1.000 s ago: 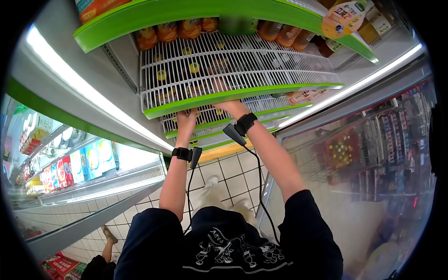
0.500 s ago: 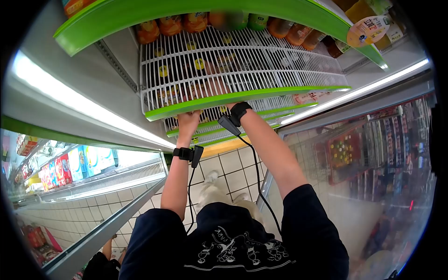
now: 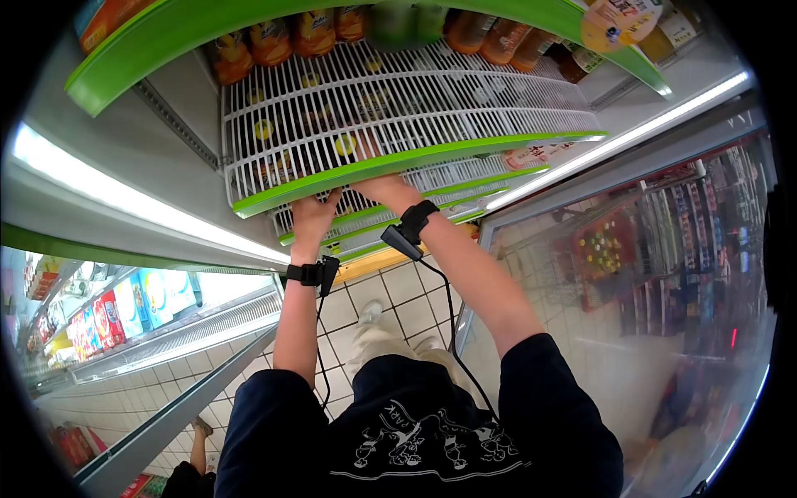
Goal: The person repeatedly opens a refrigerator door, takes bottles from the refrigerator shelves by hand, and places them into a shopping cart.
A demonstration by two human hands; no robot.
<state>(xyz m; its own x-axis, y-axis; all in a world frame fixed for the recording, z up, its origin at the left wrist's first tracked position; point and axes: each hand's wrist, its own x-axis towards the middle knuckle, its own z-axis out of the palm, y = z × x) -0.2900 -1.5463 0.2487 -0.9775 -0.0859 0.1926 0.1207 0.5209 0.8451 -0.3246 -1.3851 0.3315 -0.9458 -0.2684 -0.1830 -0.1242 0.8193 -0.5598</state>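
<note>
Both my hands reach under the green-edged wire shelf (image 3: 415, 156) of an upright cooler. My left hand (image 3: 313, 216) is at the shelf's front edge, its thumb partly showing and its other fingers hidden behind the green strip. Close to its right, my right hand (image 3: 383, 189) slants in beneath the same strip, with its fingers mostly covered by the shelf wires. Dark bottles with yellow caps (image 3: 345, 144) stand on the level below, seen through the wires near both hands. Whatever the fingers touch or hold is hidden. Black straps with cabled devices sit on both wrists.
Orange drink bottles (image 3: 271, 43) and green-topped bottles line the back of the upper shelf. An open glass door (image 3: 573, 332) is on the right, reflecting shelves. Another door frame (image 3: 178, 398) crosses the left, near stacked packages (image 3: 98, 324). A person's leg (image 3: 198, 452) shows at lower left.
My right hand has drawn back and to the left, closer to my left hand, with more of it visible. The shelves have shifted left and slightly in the view.
</note>
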